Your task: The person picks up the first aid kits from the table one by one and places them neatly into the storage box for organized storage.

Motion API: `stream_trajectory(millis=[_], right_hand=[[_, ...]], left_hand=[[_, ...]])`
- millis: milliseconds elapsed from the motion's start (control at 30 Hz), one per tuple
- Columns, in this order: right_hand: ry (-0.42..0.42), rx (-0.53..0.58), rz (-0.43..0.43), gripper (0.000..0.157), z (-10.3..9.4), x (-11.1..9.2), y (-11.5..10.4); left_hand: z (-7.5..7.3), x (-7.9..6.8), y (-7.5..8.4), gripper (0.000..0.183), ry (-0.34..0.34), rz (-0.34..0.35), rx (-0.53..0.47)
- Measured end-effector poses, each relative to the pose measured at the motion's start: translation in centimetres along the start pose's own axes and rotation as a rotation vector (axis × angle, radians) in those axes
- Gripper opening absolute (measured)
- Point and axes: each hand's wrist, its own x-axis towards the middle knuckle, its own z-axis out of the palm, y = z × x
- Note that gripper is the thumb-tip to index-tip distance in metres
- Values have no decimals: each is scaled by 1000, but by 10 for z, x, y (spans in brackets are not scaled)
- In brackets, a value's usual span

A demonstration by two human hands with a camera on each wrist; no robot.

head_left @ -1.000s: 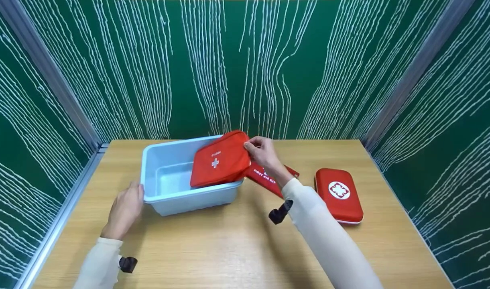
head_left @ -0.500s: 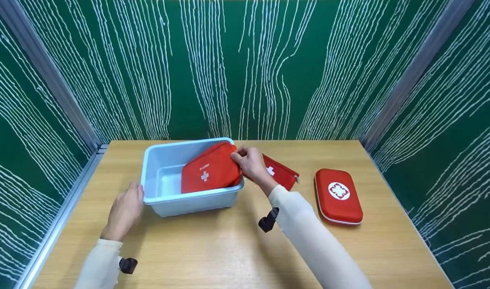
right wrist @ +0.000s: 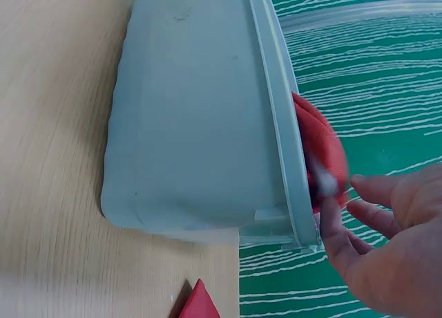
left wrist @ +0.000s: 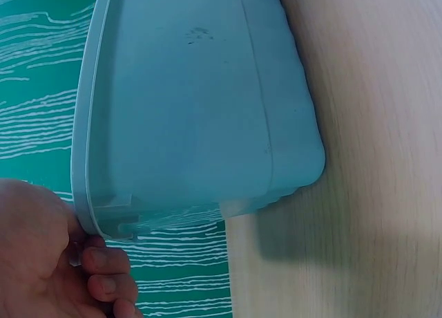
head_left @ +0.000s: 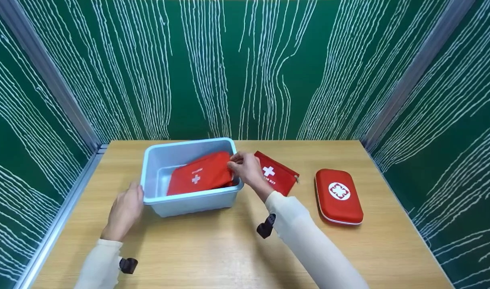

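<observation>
A light blue plastic bin (head_left: 194, 206) stands at the left of the table. My left hand (head_left: 126, 206) grips its left front corner; the left wrist view shows the fingers (left wrist: 110, 276) curled at the rim. Inside the bin a red first aid pouch (head_left: 202, 173) with a white cross lies slanted, its right end higher. My right hand (head_left: 249, 168) hovers over the bin's right rim, fingertips right at the pouch's raised end. In the right wrist view the thumb and fingers are spread apart beside the pouch (right wrist: 323, 148), which is blurred there.
A flat red zippered pouch (head_left: 283, 176) marked with a white cross lies right of the bin, partly behind my right hand. Farther right is a hard red case (head_left: 340, 200) with a round white emblem. Green walls with white lines enclose the wooden table (head_left: 212, 253).
The pouch has gone down and leftward into the bin, from resting over its right rim. My right hand has moved left and down with it. The left hand stays at the corner.
</observation>
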Motion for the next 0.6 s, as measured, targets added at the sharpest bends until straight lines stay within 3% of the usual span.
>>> stream_trajectory(millis=[300,433,600], right_hand=[[-16,42,-11,21,1,-4,0],[20,34,-12,21,-6,-3,6],[88,-27,-28,19,-19,2,24]], left_hand=[[1,1,-2,36,-14,-21,-21],[1,1,-1,39,-32,-39,-31],[1,0,-1,38,-15,-12,-18]])
